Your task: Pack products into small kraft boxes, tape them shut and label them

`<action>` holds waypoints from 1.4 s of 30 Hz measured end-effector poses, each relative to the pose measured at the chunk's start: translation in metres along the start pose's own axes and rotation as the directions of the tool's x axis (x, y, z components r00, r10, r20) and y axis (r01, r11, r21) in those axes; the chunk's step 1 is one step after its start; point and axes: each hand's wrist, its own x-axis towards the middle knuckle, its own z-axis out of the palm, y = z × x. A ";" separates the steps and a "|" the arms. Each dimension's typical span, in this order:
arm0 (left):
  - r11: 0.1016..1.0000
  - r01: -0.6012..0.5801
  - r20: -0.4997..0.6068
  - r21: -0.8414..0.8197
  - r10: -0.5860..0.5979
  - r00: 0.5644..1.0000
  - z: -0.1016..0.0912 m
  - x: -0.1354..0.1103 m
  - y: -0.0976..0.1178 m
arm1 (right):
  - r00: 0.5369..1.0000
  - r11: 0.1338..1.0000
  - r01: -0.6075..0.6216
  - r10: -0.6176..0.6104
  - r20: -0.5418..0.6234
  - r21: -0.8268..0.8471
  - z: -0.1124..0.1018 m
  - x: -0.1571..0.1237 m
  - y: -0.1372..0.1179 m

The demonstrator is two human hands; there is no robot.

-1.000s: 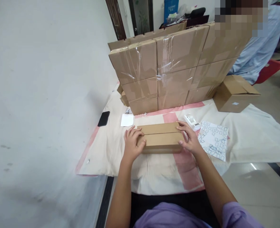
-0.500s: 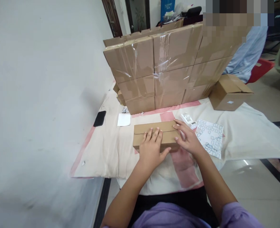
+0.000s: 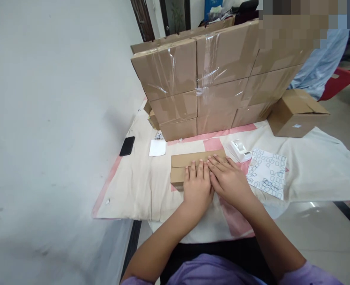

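A small brown cardboard box [image 3: 179, 161] lies closed on the cloth in front of me, with a seam running along its top. My left hand [image 3: 197, 182] rests on the box's top and near side, fingers stretched out. My right hand [image 3: 226, 176] lies flat beside it, over the right part of the top, and its fingertips are close to the left hand's. The two hands cover much of the box's right half. To the right of the box sits a white tape dispenser [image 3: 239, 151], and beyond it a sheet of paper with drawn shapes [image 3: 268, 172].
A tall wall of taped cardboard boxes [image 3: 219, 83] stands across the back of the table. Another cardboard box [image 3: 298, 114] is at the back right. On the left are a black phone [image 3: 127, 146] and a white paper [image 3: 157, 147]. A person in blue [image 3: 320, 67] is behind the boxes.
My right hand has moved left from the box's right end and now lies flat on its top next to my left hand. The left hand has shifted slightly right.
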 end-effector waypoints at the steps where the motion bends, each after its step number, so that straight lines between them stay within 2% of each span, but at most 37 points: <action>1: 1.000 0.004 -0.005 -0.003 -0.004 1.000 0.002 0.001 0.000 | 1.000 1.000 0.001 -0.001 0.005 -0.005 -0.001 0.000 -0.001; 5: 1.000 0.008 -0.005 0.007 -0.008 1.000 0.005 0.003 0.001 | 1.000 1.000 -0.019 0.019 0.012 -0.023 0.000 -0.001 -0.005; 10: 0.999 -0.025 0.077 0.049 0.021 0.997 -0.005 0.006 -0.002 | 0.998 0.998 -0.051 0.052 0.032 -0.030 0.003 0.001 -0.009; 18: 0.994 -0.083 0.084 0.073 0.077 0.993 -0.016 0.010 -0.008 | 0.997 0.997 -0.076 0.076 0.020 -0.019 0.008 0.000 -0.013; 22: 0.995 -0.080 0.088 0.064 0.075 0.993 -0.030 0.001 -0.025 | 0.997 0.997 -0.074 0.074 0.001 -0.038 0.002 -0.015 -0.001; 27: 0.984 0.037 0.108 0.175 -0.056 0.993 -0.053 -0.009 -0.049 | 0.993 0.989 -0.083 0.093 0.075 -0.122 -0.017 -0.025 0.023; 30: 0.976 0.030 0.121 0.216 -0.057 0.991 -0.055 -0.012 -0.051 | 0.990 0.986 -0.097 0.109 0.084 -0.138 -0.021 -0.024 0.027; 33: 0.975 0.012 0.089 0.221 -0.033 0.995 -0.050 -0.014 -0.050 | 0.992 0.994 -0.105 0.107 0.065 -0.041 -0.014 -0.030 0.031; 37: 0.975 -0.014 0.027 0.220 0.008 1.000 -0.042 -0.017 -0.057 | 0.997 0.982 -0.077 0.076 0.010 0.175 0.011 -0.052 0.060; 39: 0.976 -0.022 0.003 0.215 0.022 1.000 -0.040 -0.018 -0.060 | 0.984 0.965 -0.144 0.163 -0.072 0.218 0.023 -0.062 0.088; 42: 0.978 -0.034 -0.012 0.207 0.037 0.999 -0.037 -0.018 -0.063 | 0.905 0.903 -0.330 0.386 -0.179 0.276 0.035 -0.064 0.133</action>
